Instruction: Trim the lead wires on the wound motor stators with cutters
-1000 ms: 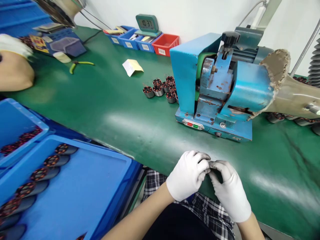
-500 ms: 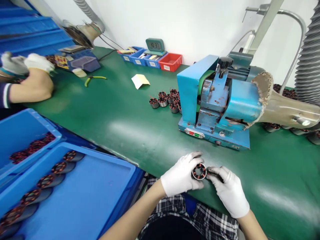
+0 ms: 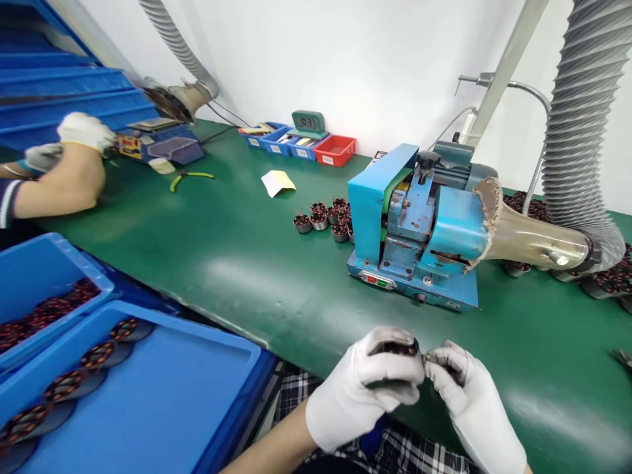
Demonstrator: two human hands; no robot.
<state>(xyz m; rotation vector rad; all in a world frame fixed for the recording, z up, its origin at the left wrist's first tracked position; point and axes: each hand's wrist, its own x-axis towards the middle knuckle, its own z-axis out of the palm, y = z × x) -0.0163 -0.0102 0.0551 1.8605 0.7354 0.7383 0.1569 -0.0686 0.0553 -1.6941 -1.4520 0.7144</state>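
Note:
White gloves with grey fingertips cover both hands, low in the head view. My left hand [image 3: 368,388] is wrapped round a ring-shaped motor part [image 3: 399,349] with dark and copper-coloured windings, now tilted and partly hidden by the fingers. Just to its right, my right hand [image 3: 464,392] has thumb and fingers pinched together at the part's edge. What lies between those fingertips is too small to make out. Beyond the hands stands a blue belt machine [image 3: 415,230]. Several similar wound rings [image 3: 318,219] are grouped left of the machine.
A blue tray [image 3: 197,368] with a row of wound parts lies at lower left, beside another blue bin [image 3: 44,263]. A red bin [image 3: 336,150], clock [image 3: 309,121], folded paper [image 3: 278,182] and green-handled pliers [image 3: 190,176] are farther back. Another person's gloved hands are at far left.
The ring in my left hand has tipped from face-on to tilted, with the fingers now covering more of it. The view has shifted; at far left the other person's hand has moved beside the small machine.

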